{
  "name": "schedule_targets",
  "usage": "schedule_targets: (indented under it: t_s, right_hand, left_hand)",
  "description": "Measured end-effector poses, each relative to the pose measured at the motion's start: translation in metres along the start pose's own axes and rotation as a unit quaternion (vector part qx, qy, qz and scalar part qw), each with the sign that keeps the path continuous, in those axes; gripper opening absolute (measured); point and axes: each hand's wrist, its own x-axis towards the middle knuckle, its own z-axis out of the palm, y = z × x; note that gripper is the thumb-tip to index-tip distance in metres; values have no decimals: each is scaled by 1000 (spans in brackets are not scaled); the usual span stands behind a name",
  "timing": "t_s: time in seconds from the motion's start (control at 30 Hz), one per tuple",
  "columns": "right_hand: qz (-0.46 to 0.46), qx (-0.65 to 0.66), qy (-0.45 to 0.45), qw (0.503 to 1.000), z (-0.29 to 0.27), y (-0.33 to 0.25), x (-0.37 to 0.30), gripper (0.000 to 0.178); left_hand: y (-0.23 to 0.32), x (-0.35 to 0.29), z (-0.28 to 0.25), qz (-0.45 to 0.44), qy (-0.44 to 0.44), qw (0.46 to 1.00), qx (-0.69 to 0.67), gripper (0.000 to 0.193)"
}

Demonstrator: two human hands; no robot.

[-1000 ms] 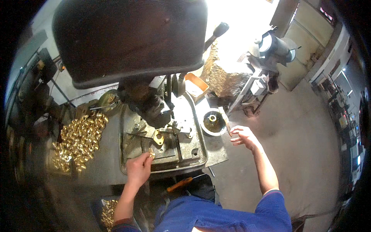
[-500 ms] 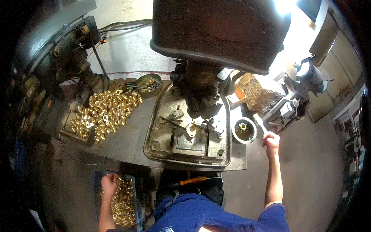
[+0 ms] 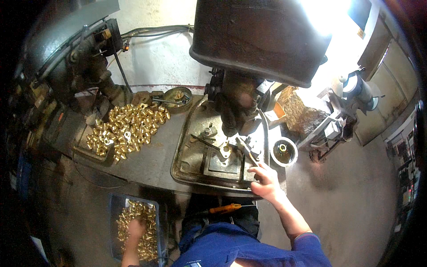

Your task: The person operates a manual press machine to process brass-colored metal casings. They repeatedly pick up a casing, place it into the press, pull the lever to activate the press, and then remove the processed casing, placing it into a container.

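Observation:
My right hand [image 3: 268, 183] is closed around a slim, pale-handled tool [image 3: 252, 157] that looks like a brush; its kind is not certain. Its far end reaches over the right side of the fixture on the drill press table [image 3: 184, 171]. A brass fitting with a flange [image 3: 225, 151] sits in the fixture, under the dark spindle head [image 3: 235, 111]. My left hand [image 3: 136, 228] is down in a blue crate [image 3: 156, 218] among many small brass fittings [image 3: 133, 211]. Its fingers are blurred and partly hidden, so a grip does not show.
A heap of brass fittings [image 3: 129, 127] covers the bench's left part. Behind it stands a round pan [image 3: 180, 95] with tools. A white-rimmed bowl [image 3: 284, 153] of dark liquid is right of the press table. An orange-handled screwdriver [image 3: 224, 208] lies across my lap.
My right hand has swung left with the slim tool, from beside the white-rimmed bowl to the fixture. My left hand has moved lower and slightly right within the crate. The view has shifted a little.

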Motion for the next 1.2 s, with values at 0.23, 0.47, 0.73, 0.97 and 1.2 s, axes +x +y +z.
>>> schedule_targets:
  t_s: [0.23,0.47,0.73,0.97,1.2]
  right_hand:
    - [67,-20,-24,997,27,14,17,50]
    - [85,18,-13,996,42,12,37,45]
    - [35,8,-45,998,48,31,43,22]
    - [-58,13,-5,998,45,45,35,17]
    - [-32,-45,73,996,-26,23,-15,20]
  left_hand:
    - [24,1,-16,29,28,998,-50,19]
    - [30,8,-8,48,15,998,-47,20]
    - [21,15,12,72,37,992,-99,17]
    - [51,19,-22,124,65,988,-71,14]
    - [49,37,-29,112,34,989,-91,16]
